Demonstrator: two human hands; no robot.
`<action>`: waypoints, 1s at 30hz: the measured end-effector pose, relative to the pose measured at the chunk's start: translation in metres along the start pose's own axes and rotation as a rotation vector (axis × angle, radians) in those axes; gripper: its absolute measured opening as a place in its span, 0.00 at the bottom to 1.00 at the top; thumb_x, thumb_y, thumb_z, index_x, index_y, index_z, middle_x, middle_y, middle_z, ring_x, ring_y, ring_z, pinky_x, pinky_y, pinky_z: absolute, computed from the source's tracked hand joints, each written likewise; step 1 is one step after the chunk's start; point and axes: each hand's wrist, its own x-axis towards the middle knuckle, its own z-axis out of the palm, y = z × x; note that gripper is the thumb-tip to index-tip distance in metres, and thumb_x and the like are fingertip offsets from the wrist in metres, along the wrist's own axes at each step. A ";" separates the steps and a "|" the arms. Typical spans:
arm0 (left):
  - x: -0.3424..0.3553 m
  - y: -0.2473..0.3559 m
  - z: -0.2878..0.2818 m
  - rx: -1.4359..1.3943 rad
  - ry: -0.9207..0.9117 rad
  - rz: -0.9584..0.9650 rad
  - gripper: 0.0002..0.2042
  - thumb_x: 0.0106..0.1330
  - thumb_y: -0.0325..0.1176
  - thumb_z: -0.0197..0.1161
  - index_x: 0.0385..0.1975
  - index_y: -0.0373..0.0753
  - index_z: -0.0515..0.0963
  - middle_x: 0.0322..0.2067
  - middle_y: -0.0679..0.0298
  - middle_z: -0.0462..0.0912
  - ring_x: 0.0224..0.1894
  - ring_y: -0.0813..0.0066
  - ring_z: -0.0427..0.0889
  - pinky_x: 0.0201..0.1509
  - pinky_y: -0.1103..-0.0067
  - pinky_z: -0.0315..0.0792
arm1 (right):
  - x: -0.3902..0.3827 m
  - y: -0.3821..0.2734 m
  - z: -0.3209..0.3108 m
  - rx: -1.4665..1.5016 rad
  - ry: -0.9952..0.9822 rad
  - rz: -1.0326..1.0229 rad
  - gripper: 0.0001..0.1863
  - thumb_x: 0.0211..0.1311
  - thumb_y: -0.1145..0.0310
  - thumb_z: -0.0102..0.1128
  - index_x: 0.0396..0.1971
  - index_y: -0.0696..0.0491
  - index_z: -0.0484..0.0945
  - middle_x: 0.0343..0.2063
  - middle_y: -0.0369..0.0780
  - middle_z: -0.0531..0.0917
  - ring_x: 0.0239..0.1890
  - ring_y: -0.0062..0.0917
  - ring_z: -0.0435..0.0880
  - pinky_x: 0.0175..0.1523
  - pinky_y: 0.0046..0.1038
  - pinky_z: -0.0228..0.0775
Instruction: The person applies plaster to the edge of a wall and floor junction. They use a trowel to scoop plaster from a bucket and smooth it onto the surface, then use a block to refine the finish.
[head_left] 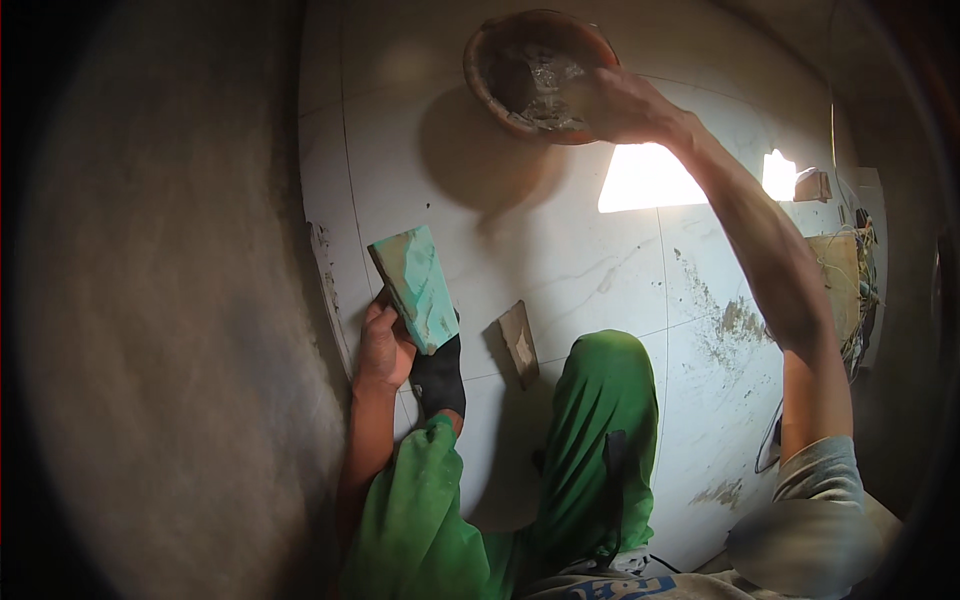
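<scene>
Grey shirt (570, 586) up close, mint-green tile piece in one hand, other hand up at the bowl

So right under the camera you've got the shirt, then green trousers (600, 430) with a knee poking up. Left hand (387, 345) is clamped on the edge of a rectangular tile piece (424, 290), tilted, just above a foot in something black (438, 378). Its mint face has tan smears on it. Hands are well apart: the right hand (625, 105) is way up top at the right rim of a reddish-brown bowl (482, 92) with wet-looking grey stuff inside. Fingers are blurry, so can't tell if they're gripping the rim or dipping in. Between the legs and bowl, a small tan offcut (519, 345) lies on white marbled floor tiles (590, 260). Tangled wires (865, 280) sit off to the right, bare grey wall (170, 300) on the left.
</scene>
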 end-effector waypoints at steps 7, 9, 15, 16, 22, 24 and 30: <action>0.000 0.012 0.016 0.028 -0.084 0.047 0.20 0.74 0.34 0.55 0.63 0.36 0.72 0.55 0.61 0.81 0.58 0.68 0.82 0.64 0.67 0.77 | -0.038 0.022 -0.001 0.682 -0.107 -0.136 0.13 0.65 0.61 0.63 0.36 0.57 0.82 0.27 0.37 0.84 0.29 0.25 0.82 0.29 0.30 0.72; 0.001 0.021 0.041 0.096 -0.011 0.045 0.25 0.71 0.39 0.62 0.64 0.35 0.73 0.52 0.64 0.84 0.52 0.72 0.86 0.57 0.73 0.81 | -0.059 0.019 0.006 0.787 -0.097 -0.010 0.16 0.64 0.60 0.63 0.44 0.57 0.83 0.25 0.36 0.80 0.24 0.20 0.74 0.25 0.28 0.65; 0.059 0.051 0.046 0.083 -0.100 0.074 0.28 0.69 0.43 0.63 0.66 0.37 0.72 0.55 0.64 0.84 0.54 0.72 0.85 0.59 0.71 0.81 | -0.072 0.012 0.048 1.075 0.144 0.235 0.23 0.64 0.61 0.64 0.55 0.59 0.83 0.23 0.32 0.75 0.17 0.12 0.64 0.19 0.21 0.51; 0.063 0.047 0.039 0.080 -0.090 0.067 0.28 0.69 0.43 0.63 0.66 0.37 0.72 0.55 0.64 0.84 0.54 0.72 0.85 0.59 0.71 0.81 | -0.074 0.000 0.055 1.031 0.127 0.312 0.23 0.64 0.59 0.64 0.54 0.59 0.83 0.24 0.32 0.75 0.17 0.12 0.65 0.19 0.21 0.51; 0.073 0.022 -0.011 -0.010 -0.187 -0.137 0.26 0.69 0.39 0.63 0.64 0.34 0.73 0.51 0.61 0.85 0.51 0.70 0.86 0.57 0.69 0.82 | -0.071 -0.066 0.076 1.131 0.188 0.356 0.28 0.69 0.57 0.65 0.62 0.58 0.77 0.28 0.32 0.77 0.22 0.13 0.70 0.22 0.20 0.59; 0.045 0.018 -0.040 -0.030 -0.155 -0.223 0.22 0.71 0.36 0.61 0.63 0.35 0.74 0.50 0.62 0.85 0.50 0.69 0.86 0.57 0.69 0.82 | -0.060 -0.110 0.093 1.213 0.126 0.275 0.26 0.70 0.60 0.64 0.62 0.60 0.75 0.28 0.33 0.77 0.22 0.15 0.72 0.26 0.21 0.65; -0.053 -0.016 -0.153 -0.154 -0.001 -0.287 0.19 0.74 0.35 0.60 0.60 0.36 0.76 0.55 0.60 0.83 0.56 0.68 0.83 0.61 0.67 0.79 | 0.001 -0.244 0.171 1.384 -0.224 0.166 0.19 0.66 0.65 0.67 0.50 0.60 0.76 0.25 0.38 0.79 0.21 0.18 0.74 0.25 0.26 0.65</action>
